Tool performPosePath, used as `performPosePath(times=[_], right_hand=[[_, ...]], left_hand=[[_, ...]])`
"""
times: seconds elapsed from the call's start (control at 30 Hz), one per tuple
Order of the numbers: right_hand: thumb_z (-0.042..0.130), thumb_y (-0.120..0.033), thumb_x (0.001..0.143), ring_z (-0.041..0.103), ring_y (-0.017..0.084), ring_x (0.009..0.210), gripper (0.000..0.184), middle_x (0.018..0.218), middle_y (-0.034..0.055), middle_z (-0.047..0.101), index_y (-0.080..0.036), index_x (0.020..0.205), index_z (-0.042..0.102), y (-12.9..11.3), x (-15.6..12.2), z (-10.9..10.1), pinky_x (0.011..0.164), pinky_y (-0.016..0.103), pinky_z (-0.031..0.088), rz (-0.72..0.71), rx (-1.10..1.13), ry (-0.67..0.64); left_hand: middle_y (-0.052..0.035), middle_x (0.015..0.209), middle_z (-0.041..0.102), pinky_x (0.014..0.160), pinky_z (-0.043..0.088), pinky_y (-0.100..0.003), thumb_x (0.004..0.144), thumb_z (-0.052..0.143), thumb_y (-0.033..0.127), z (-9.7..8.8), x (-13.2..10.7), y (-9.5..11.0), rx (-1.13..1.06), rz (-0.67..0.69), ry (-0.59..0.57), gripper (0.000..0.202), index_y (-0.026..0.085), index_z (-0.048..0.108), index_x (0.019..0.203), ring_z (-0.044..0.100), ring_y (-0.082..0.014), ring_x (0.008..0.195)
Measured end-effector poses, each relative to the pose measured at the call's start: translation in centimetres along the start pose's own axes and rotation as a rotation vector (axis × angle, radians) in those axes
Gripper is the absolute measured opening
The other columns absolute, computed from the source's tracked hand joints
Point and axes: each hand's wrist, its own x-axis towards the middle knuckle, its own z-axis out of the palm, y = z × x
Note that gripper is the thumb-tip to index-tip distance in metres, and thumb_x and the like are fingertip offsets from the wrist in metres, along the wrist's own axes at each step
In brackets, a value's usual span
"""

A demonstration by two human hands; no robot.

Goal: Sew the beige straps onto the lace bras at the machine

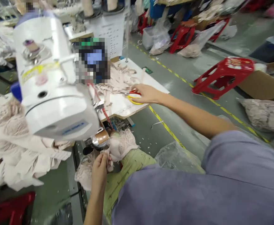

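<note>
My right hand (144, 93) reaches out over the white side table (124, 106) and closes on the yellow and red handles of a pair of scissors (132, 95), whose blades point left toward a heap of pale pink fabric strips (119, 79). My left hand (99, 170) is low in front of me, pinching a piece of pale pink lace fabric (118, 145) that lies over my lap. A white sewing machine (49, 81) fills the left of the view, above the left hand.
A pile of pink lace pieces (12, 147) lies on the machine table at the left. A tipped red plastic stool (222, 76) lies on the floor at the right, by a cardboard box (263, 82) and filled plastic bags (264, 114). Yellow floor tape (165, 125) crosses the aisle.
</note>
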Motion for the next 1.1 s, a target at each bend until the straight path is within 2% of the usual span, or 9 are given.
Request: performPosePath(times=[0.1,0.2,0.3,0.4,0.5,0.7,0.83,0.97,1.1], right_hand=[[0.055,-0.049,0.091,0.065,0.026,0.086,0.04,0.103,0.012,0.069,-0.019,0.118,0.064,-3.8,-6.6,1.0,0.077,0.038,0.051,-0.068,0.039,-0.117],[0.056,-0.042,0.092,0.066,0.022,0.082,0.035,0.108,0.0115,0.067,-0.025,0.122,0.064,-8.2,-12.8,3.0,0.071,0.035,0.053,-0.175,0.137,-0.254],[0.062,-0.037,0.088,0.068,0.021,0.081,0.036,0.112,0.0114,0.065,-0.025,0.122,0.063,-11.8,-16.1,5.4,0.069,0.034,0.055,-0.189,0.191,-0.247],[0.062,-0.036,0.087,0.068,0.021,0.083,0.036,0.111,0.011,0.065,-0.024,0.121,0.063,-13.5,-16.4,7.4,0.071,0.035,0.056,-0.172,0.198,-0.223],[0.063,-0.037,0.087,0.068,0.022,0.085,0.037,0.113,0.0119,0.064,-0.022,0.121,0.062,-14.0,-15.6,8.2,0.072,0.035,0.056,-0.175,0.211,-0.231],[0.055,-0.036,0.098,0.069,0.022,0.09,0.035,0.114,0.0106,0.067,-0.022,0.13,0.058,-13.9,-15.1,8.5,0.07,0.034,0.053,-0.291,0.229,-0.3],[0.051,-0.037,0.099,0.071,0.02,0.085,0.033,0.107,0.0081,0.071,-0.025,0.128,0.06,-13.2,-15.5,8.3,0.066,0.031,0.052,-0.249,0.286,-0.326],[0.064,-0.034,0.086,0.07,0.02,0.078,0.034,0.103,0.0075,0.071,-0.025,0.118,0.062,-12.9,-16.1,7.9,0.065,0.031,0.053,-0.087,0.366,-0.285],[0.069,-0.031,0.075,0.07,0.021,0.084,0.044,0.108,0.0087,0.069,-0.025,0.118,0.059,-14.1,-16.4,7.8,0.072,0.034,0.055,-0.04,0.444,-0.326]], left_hand=[[0.0018,0.066,0.053,0.05,0.031,-0.02,0.078,0.073,0.056,-0.1,-0.6,0.7,-0.018,-0.004,-0.041,0.043,0.016,0.061,0.072,0.039,-0.0075,0.055],[0.0013,0.066,0.051,0.052,0.032,-0.02,0.083,0.069,0.054,-0.3,-0.8,1.0,-0.019,-0.007,-0.071,0.041,0.016,0.061,0.071,0.04,-0.0082,0.056],[0.0006,0.067,0.052,0.053,0.032,-0.02,0.085,0.067,0.053,-0.3,-0.9,0.7,-0.029,0.004,-0.075,0.04,0.016,0.062,0.072,0.041,-0.0084,0.057],[0.0008,0.066,0.051,0.053,0.031,-0.02,0.086,0.066,0.053,-0.3,-1.0,0.5,-0.004,0.0,-0.075,0.04,0.016,0.063,0.073,0.042,-0.0087,0.057],[0.0009,0.065,0.052,0.053,0.031,-0.02,0.087,0.064,0.054,-0.2,-1.2,0.4,0.047,-0.007,-0.066,0.04,0.016,0.063,0.073,0.042,-0.009,0.058],[0.0013,0.064,0.053,0.054,0.031,-0.021,0.088,0.061,0.052,-0.4,-1.4,0.2,0.125,0.01,-0.038,0.038,0.017,0.062,0.073,0.041,-0.0093,0.056],[0.0015,0.069,0.056,0.056,0.032,-0.022,0.083,0.063,0.038,-0.7,-1.4,0.2,-0.006,0.009,-0.046,0.022,0.017,0.061,0.076,0.041,-0.0088,0.058],[0.0036,0.062,0.048,0.052,0.026,-0.022,0.082,0.064,0.039,-1.0,-1.3,0.2,-0.157,-0.04,-0.057,0.025,0.015,0.064,0.077,0.034,-0.0074,0.053],[0.0059,0.057,0.043,0.051,0.023,-0.022,0.077,0.073,0.05,-1.2,-1.3,0.3,-0.183,-0.041,-0.007,0.037,0.014,0.064,0.074,0.03,-0.0061,0.05]])
